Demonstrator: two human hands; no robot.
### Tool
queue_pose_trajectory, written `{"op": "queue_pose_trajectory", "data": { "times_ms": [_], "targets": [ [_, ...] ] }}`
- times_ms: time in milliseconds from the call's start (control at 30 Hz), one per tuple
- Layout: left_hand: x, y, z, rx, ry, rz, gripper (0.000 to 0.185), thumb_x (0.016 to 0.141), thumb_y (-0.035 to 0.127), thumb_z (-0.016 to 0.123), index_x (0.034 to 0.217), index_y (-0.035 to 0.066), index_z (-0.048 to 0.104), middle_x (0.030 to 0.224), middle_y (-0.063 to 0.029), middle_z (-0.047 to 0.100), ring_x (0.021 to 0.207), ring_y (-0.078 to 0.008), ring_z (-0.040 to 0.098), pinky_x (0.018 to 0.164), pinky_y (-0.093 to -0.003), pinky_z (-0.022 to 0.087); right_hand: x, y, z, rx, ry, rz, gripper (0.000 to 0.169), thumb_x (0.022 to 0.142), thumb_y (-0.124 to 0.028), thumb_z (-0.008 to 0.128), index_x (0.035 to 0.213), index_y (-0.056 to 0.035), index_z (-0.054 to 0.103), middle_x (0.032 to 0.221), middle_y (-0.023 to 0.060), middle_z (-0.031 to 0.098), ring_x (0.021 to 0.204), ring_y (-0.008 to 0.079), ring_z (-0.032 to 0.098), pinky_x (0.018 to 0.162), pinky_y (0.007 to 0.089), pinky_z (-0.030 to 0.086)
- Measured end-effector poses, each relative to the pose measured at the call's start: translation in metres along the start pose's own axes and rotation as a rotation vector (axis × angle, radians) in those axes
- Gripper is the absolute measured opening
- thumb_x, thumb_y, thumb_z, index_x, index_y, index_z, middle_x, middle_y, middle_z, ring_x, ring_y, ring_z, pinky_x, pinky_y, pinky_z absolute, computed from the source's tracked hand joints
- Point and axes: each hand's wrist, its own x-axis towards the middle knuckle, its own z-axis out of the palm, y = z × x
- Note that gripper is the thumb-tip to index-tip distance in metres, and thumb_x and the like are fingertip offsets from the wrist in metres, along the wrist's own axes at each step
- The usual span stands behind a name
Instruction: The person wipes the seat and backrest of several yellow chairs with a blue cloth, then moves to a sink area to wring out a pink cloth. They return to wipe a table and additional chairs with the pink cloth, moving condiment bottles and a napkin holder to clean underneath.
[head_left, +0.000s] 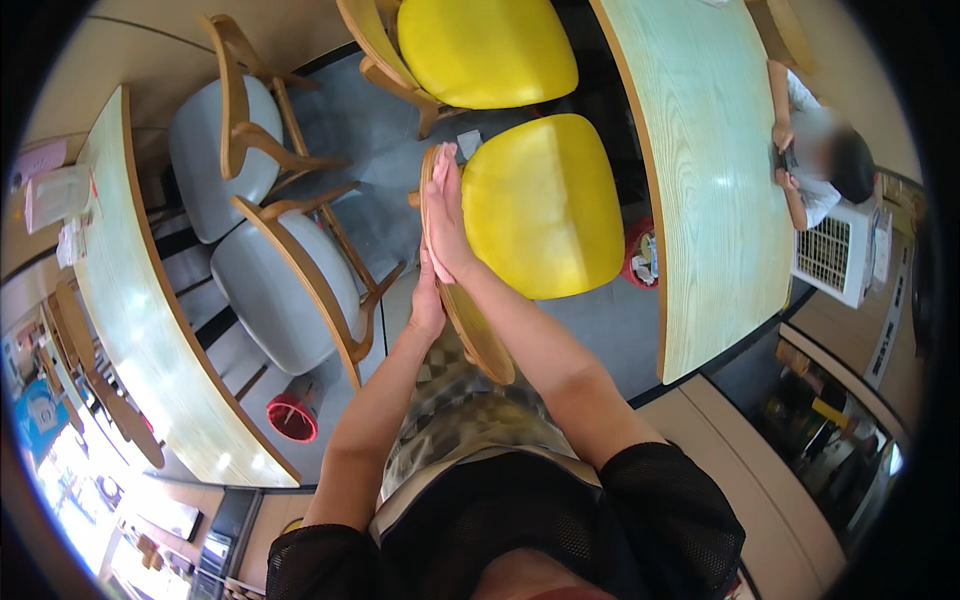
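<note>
Both hands are at the wooden backrest of a chair with a yellow padded seat. My right hand lies flat with a pink cloth under its palm, pressed to the seat side of the backrest; the cloth's upper end sticks out by the fingertips. On the opposite side of the same backrest rests my left hand, its fingers extended along the wood and partly hidden by it.
Another yellow chair stands beyond. Two grey-seated chairs are by the left table. A red bin stands on the floor, another beside the right table. A seated person holds a dark object across that table.
</note>
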Motion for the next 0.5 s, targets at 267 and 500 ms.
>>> {"op": "queue_pose_trajectory", "data": {
  "times_ms": [267, 500],
  "targets": [
    [0.011, 0.041, -0.043, 0.447, -0.229, 0.116, 0.061, 0.103, 0.039, 0.042, 0.151, 0.006, 0.025, 0.151, -0.0074, 0.035, 0.141, -0.0213, 0.029, 0.116, -0.0345, 0.020, -0.108, -0.006, -0.020, -0.155, -0.128, 0.184, 0.087, 0.083, -0.011, 0.066, 0.154, -0.0012, 0.015, 0.160, 0.0168, 0.018, 0.150, 0.0283, 0.014, 0.119, 0.0367, 0.016],
    [-0.027, 0.119, -0.089, 2.472, -0.240, 0.530, 0.033, 0.090, 0.034, 0.062, 0.111, 0.009, 0.066, 0.113, -0.0150, 0.066, 0.116, -0.0292, 0.056, 0.099, -0.0432, 0.042, -0.193, -0.010, -0.066, -0.530, -0.192, 0.144, 0.085, 0.076, -0.018, 0.072, 0.148, -0.0013, 0.029, 0.151, 0.0215, 0.032, 0.142, 0.0370, 0.029, 0.116, 0.0422, 0.026]
  ]
}}
